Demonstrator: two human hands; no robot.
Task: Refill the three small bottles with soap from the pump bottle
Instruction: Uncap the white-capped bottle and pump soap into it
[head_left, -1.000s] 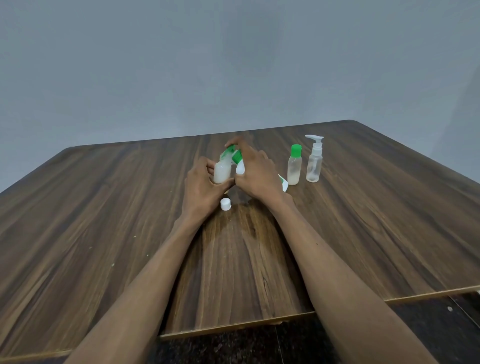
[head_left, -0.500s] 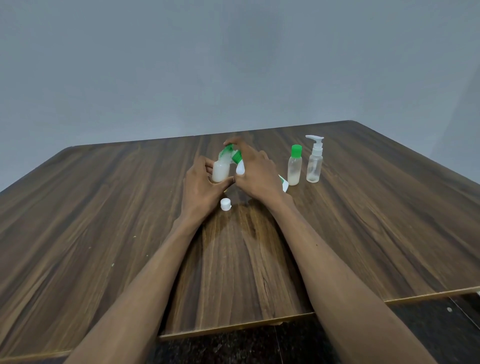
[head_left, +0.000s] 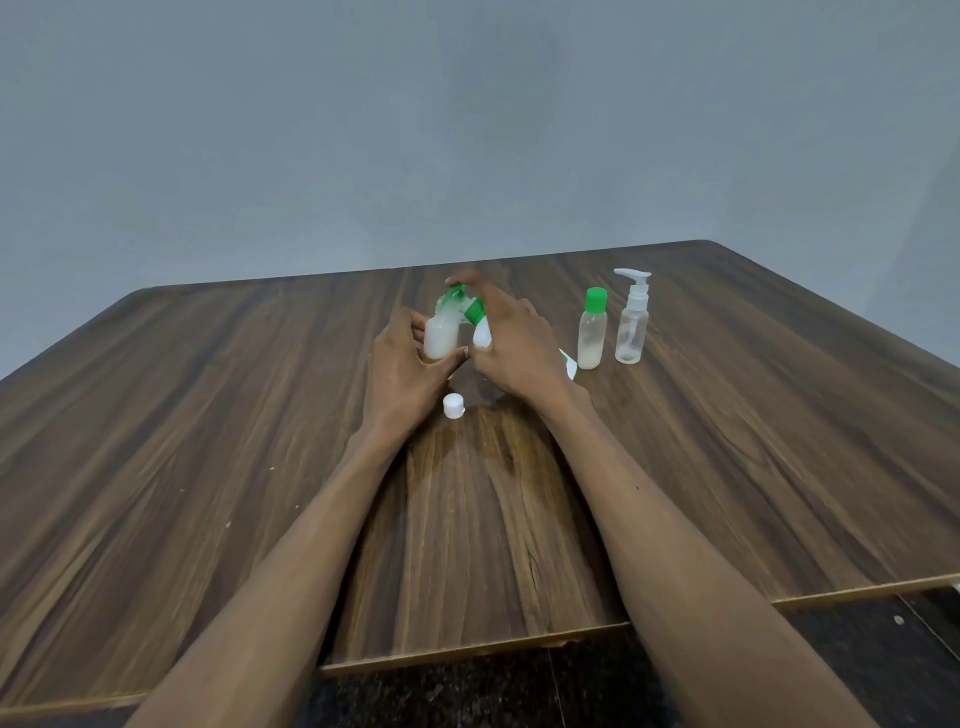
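Surface (head_left: 727, 467): dark wood-grain laminate, flat, smooth, slightly glossy, with a pale edge strip along the near side. Pump bottle (head_left: 480, 332): white plastic with green collar and green pump head, tilted toward the left, mostly hidden under the right hand (head_left: 511, 348), which is wrapped over its body with a finger up at the pump; judged the heaviest item, rigid, likely slick if soapy, best held round the body as now. Spray-type bottle (head_left: 631, 332): clear, near empty, white pump top, upright at right, well apart from the hands. Green-capped bottle (head_left: 592, 335): clear cylinder, cloudy liquid in lower part, upright just beside the spray-type bottle. Open small bottle (head_left: 441, 338): translucent, rounded, milky soap inside, clamped in the left hand (head_left: 405, 364) by curled fingers and thumb, its mouth under the pump nozzle; judged light, thin-walled, somewhat squeezable, so a firm but gentle mid-body hold suits. White cap (head_left: 453, 405): small ribbed disc, lying loose on the surface just below the hands. Hands close together, nearly touching.
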